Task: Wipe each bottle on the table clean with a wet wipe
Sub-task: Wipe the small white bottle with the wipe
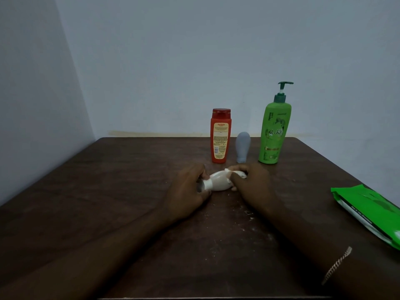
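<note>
left hand [190, 187] clamped on white bottle [218, 182] cap end; right hand [251, 182] presses wet wipe [236, 172] on bottle.

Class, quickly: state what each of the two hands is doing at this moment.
Left hand: closed around the cap end of the white bottle, which lies sideways.
Right hand: closed on the wet wipe, pressed to the bottle's other end.

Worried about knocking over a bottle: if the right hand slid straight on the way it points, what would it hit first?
Probably the small grey upside-down tube, standing just beyond the right hand; depth is hard to judge.
</note>
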